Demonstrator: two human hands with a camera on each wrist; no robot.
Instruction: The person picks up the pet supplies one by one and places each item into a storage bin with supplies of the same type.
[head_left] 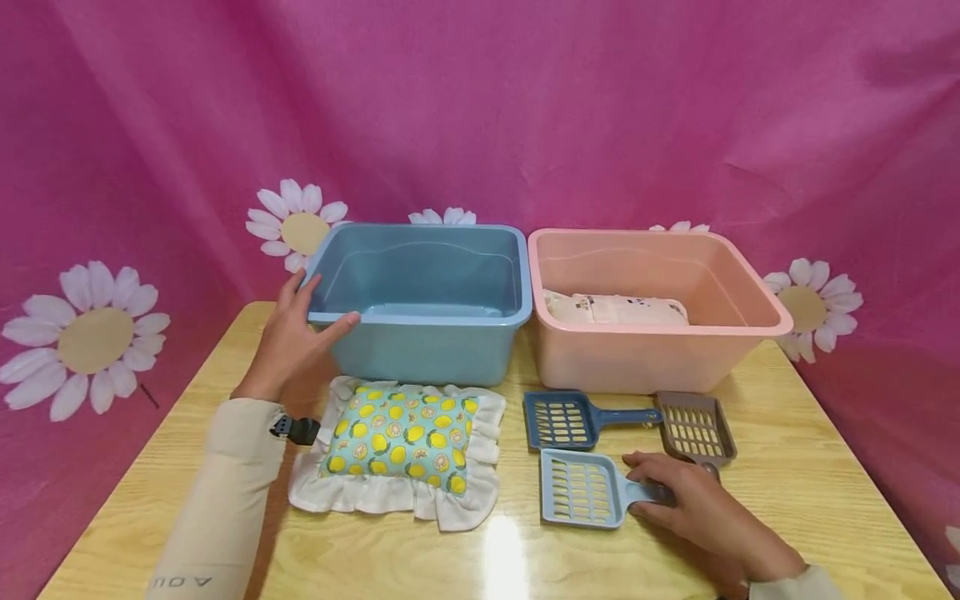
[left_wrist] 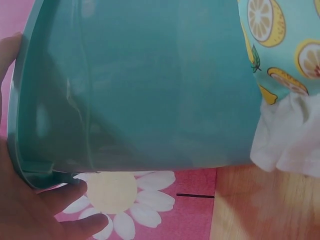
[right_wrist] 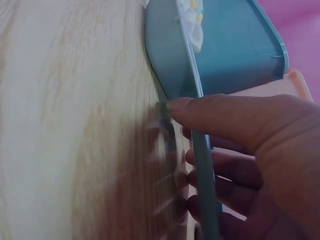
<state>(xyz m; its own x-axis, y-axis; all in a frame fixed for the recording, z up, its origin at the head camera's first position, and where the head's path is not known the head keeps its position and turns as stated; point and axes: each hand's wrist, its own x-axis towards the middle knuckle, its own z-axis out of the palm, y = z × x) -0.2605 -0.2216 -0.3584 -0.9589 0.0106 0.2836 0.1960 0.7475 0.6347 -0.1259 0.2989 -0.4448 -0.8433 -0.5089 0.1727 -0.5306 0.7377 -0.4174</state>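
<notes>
My left hand (head_left: 288, 342) rests at the near left corner of the blue bin (head_left: 427, 354), its thumb along the front rim and fingers at the side. In the left wrist view, that hand (left_wrist: 35, 210) spans the bin's corner with fairly straight fingers. On the table, my right hand (head_left: 697, 504) holds a light blue litter scoop (head_left: 551, 492) by its handle, the slotted head pointing left. The right wrist view shows the handle (right_wrist: 204, 170) between thumb and fingers. A lemon-print pillow (head_left: 405, 433) with white ruffles lies before the blue bin.
Beside the blue bin stands a pink bin (head_left: 622, 362) holding a cream printed cloth item (head_left: 622, 310). A dark blue scoop (head_left: 630, 417) lies just beyond the light one; a brown scoop (head_left: 693, 425) is to its right. A pink flowered curtain (head_left: 480, 108) hangs behind the wooden table (head_left: 360, 558).
</notes>
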